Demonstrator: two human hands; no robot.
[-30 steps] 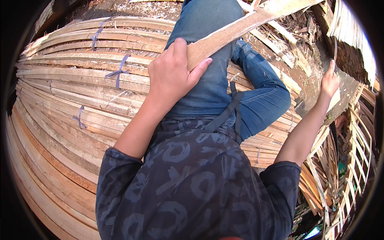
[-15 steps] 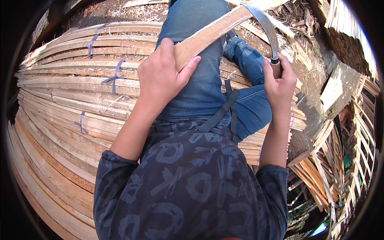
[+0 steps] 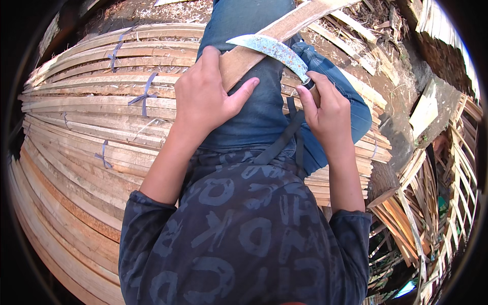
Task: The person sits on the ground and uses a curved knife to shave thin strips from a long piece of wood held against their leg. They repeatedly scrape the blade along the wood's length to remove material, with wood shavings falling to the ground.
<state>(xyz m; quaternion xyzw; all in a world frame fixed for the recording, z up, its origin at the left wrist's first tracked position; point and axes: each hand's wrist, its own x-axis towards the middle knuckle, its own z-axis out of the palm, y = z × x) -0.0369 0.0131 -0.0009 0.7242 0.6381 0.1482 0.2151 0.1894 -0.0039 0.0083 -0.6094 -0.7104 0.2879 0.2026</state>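
Observation:
A long flat wooden slat (image 3: 277, 35) slants from my left hand up to the far right, lying across my jeans-clad leg. My left hand (image 3: 207, 94) grips its near end, thumb along the right side and fingers on the far side. In my right hand (image 3: 328, 109) is the short wooden handle of a sickle (image 3: 282, 53). Its curved, rust-speckled blade crosses over the slat near my left hand, tip pointing left. Whether the edge touches the wood I cannot tell.
Bundles of long wooden strips (image 3: 91, 109), tied with purple cord (image 3: 145, 95), spread beneath me and to the left. At the right lie a stone block (image 3: 432, 109), split wood pieces (image 3: 401, 223) and a woven lattice (image 3: 452, 203). Shavings litter the ground at the far side.
The sickle has swung from the slat's far end toward my left hand, its blade now across the wood. My right hand moved left with it; my left hand stayed nearly still.

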